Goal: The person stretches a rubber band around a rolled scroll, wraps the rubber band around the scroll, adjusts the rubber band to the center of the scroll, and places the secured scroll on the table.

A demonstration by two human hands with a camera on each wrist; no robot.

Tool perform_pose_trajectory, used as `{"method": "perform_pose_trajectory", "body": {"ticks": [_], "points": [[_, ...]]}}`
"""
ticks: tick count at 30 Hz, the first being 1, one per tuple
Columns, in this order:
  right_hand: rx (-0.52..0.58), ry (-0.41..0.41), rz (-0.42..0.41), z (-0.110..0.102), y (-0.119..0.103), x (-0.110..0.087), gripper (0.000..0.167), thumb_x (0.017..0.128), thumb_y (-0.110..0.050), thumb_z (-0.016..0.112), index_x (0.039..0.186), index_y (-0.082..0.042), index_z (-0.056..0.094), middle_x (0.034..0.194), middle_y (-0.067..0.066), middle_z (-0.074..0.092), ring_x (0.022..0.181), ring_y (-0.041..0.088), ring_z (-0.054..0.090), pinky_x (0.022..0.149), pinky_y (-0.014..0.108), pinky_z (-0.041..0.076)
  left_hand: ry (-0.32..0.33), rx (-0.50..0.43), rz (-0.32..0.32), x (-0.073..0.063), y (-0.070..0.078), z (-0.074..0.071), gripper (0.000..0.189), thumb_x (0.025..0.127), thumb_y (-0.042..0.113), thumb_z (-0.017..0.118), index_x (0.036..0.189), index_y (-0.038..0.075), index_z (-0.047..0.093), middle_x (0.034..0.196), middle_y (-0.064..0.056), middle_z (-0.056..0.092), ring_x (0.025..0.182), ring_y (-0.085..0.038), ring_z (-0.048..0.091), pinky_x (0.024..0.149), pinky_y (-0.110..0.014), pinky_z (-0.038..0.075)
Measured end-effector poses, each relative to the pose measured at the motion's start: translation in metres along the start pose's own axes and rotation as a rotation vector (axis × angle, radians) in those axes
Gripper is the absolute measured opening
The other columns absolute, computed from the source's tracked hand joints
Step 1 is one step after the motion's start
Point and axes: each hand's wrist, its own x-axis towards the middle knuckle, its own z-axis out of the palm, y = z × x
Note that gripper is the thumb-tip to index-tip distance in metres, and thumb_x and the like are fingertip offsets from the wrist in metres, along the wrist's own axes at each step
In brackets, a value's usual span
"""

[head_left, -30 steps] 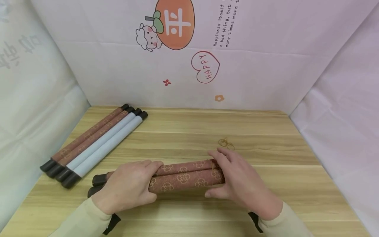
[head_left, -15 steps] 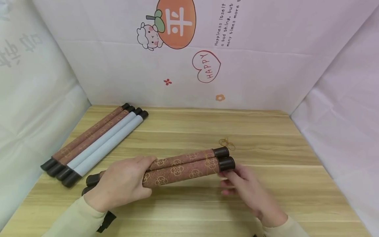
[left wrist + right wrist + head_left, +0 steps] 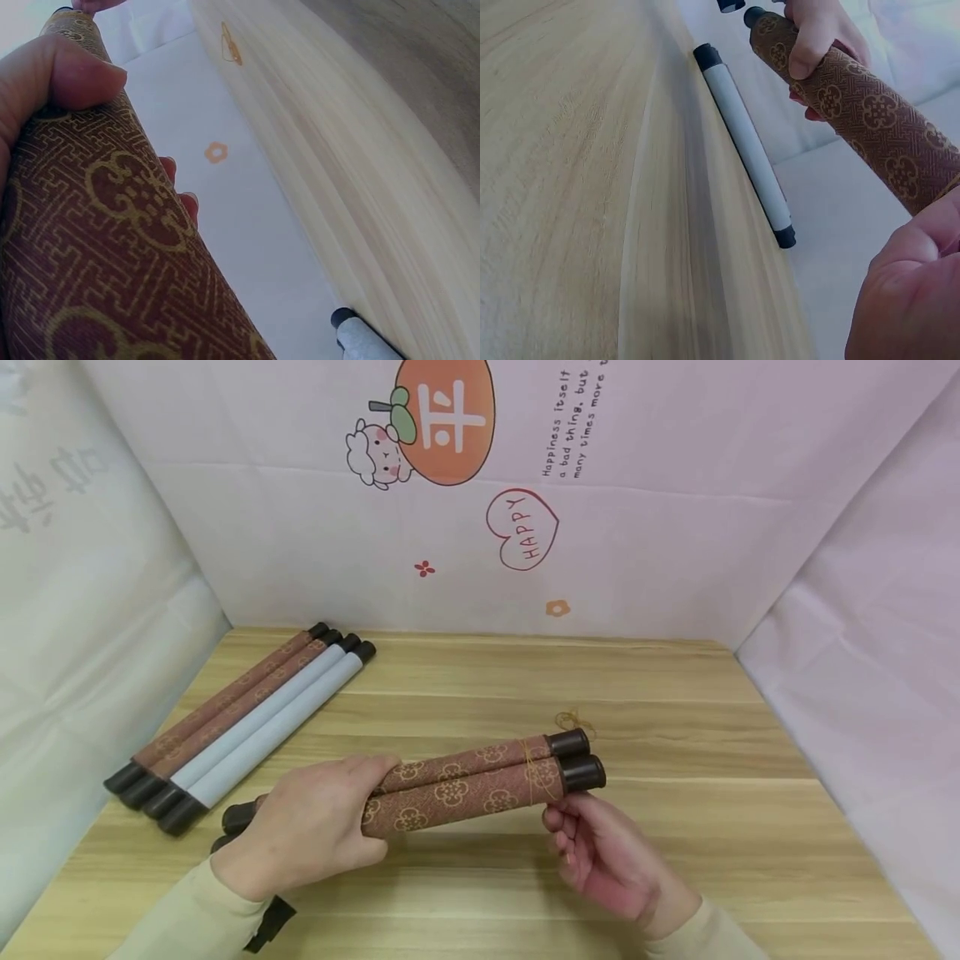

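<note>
Two rolled scrolls (image 3: 457, 789), brown with gold flower patterns and black end knobs, lie side by side, raised over the table at a slight slant. My left hand (image 3: 307, 827) grips them around their left part, thumb in front. A thin yellow rubber band (image 3: 529, 768) loops around both near the right end. Just beneath the right knobs, my right hand (image 3: 611, 860) has its fingers curled and its thumb and fingertip pinching at the lower edge, where the band runs down. In the right wrist view, a scroll (image 3: 877, 112) extends from the right hand up to the left one.
At the left of the wooden table (image 3: 712, 735), two brown patterned scrolls (image 3: 225, 702) and two pale blue scrolls (image 3: 273, 718) lie in a slanted row. Loose rubber bands (image 3: 574, 722) lie behind the right hand. White printed cloth (image 3: 637, 560) walls the back and sides.
My right hand has moved from over the scrolls' right end to beneath it, uncovering the black knobs and the rubber band. The scrolls' right end has risen; the left hand keeps its grip.
</note>
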Motion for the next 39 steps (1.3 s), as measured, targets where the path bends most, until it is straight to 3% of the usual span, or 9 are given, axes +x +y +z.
{"method": "perform_pose_trajectory", "body": {"ticks": [7,17,24,33,39], "points": [[-0.001,-0.011,-0.092,-0.009,0.000,0.001,0.028,0.111,-0.017,0.046,0.101,-0.016,0.072,0.088,-0.008,0.076,0.071,-0.002,0.070,0.065,0.013,0.056,-0.020,-0.002,0.023,-0.002,-0.001,0.001,0.069,0.062,0.033,0.083,0.126,0.015,0.065,0.089,0.011,0.064,0.069,-0.003,0.055,0.057,-0.028,0.048],[-0.177,0.087,-0.163,-0.014,-0.008,0.002,0.018,0.103,-0.009,0.058,0.100,-0.019,0.073,0.081,-0.006,0.072,0.068,-0.001,0.065,0.061,0.012,0.055,-0.025,-0.004,0.031,-0.003,0.000,-0.001,0.073,0.063,0.034,0.082,0.130,0.014,0.065,0.089,0.012,0.066,0.071,-0.003,0.057,0.057,-0.029,0.050],[-0.265,0.015,-0.183,-0.016,-0.017,0.003,0.022,0.106,-0.012,0.054,0.103,-0.020,0.074,0.083,-0.007,0.073,0.072,0.000,0.067,0.064,0.015,0.057,-0.011,-0.007,0.045,-0.003,0.000,-0.001,0.073,0.062,0.033,0.082,0.131,0.013,0.064,0.090,0.011,0.066,0.072,-0.004,0.058,0.058,-0.029,0.051],[-0.154,-0.236,-0.168,-0.017,-0.014,0.006,0.030,0.113,-0.013,0.041,0.111,-0.015,0.071,0.097,-0.002,0.074,0.087,0.005,0.072,0.079,0.019,0.060,0.006,-0.008,0.060,-0.001,0.001,0.001,0.075,0.062,0.032,0.082,0.132,0.012,0.064,0.095,0.008,0.068,0.075,-0.006,0.060,0.063,-0.031,0.054],[-0.136,-0.277,-0.155,-0.020,-0.014,0.006,0.031,0.112,-0.009,0.038,0.116,-0.013,0.069,0.101,0.001,0.075,0.091,0.007,0.074,0.084,0.022,0.060,0.019,0.009,0.072,-0.001,0.000,0.002,0.076,0.062,0.032,0.082,0.132,0.011,0.064,0.099,0.005,0.071,0.079,-0.010,0.065,0.066,-0.034,0.056]]}}
